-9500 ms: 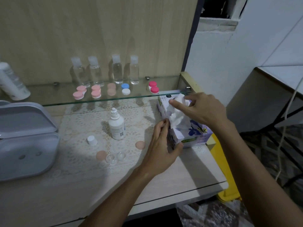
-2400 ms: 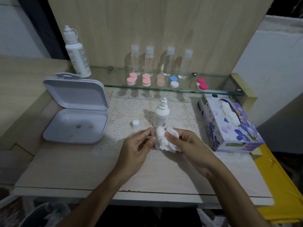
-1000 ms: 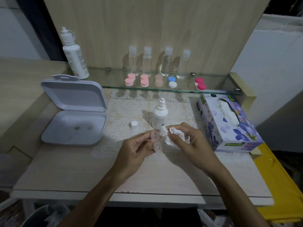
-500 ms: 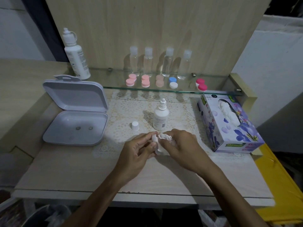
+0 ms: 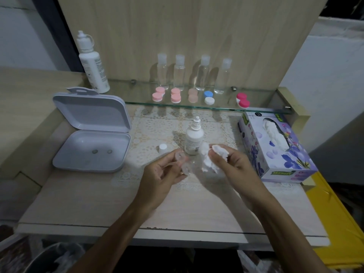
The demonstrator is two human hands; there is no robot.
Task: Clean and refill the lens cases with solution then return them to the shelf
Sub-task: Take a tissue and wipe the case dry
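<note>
1. My left hand point(image 5: 163, 174) pinches a clear, see-through lens case point(image 5: 183, 163). The case is two small round cups joined together. My fingers curl round it.
2. My right hand point(image 5: 232, 166) grips a crumpled white tissue point(image 5: 208, 158). It looks soft and bumpy. My thumb and fingers are curled round it. The tissue is just beside the case, not touching it.
3. Just past my hands stands a small white plastic solution bottle point(image 5: 194, 139). Its top is off and the ridged tip shows. Its little white cap point(image 5: 163, 148) sits to the left of it.
4. They stand on a lacy mat point(image 5: 153, 131) full of tiny holes, on a pale wooden table point(image 5: 98, 201).
5. Right of my right hand lies a purple flowery tissue box point(image 5: 275, 152) made of card.
6. Far left of my left hand sits an open grey box point(image 5: 92, 138) with round corners.
7. Farther back is a flat glass shelf point(image 5: 266, 107). On it are round lens cases point(image 5: 175, 95) in pink, peach, blue and white, and red. Behind them stand four clear bottles point(image 5: 201, 75) and one tall white bottle point(image 5: 92, 64).
</note>
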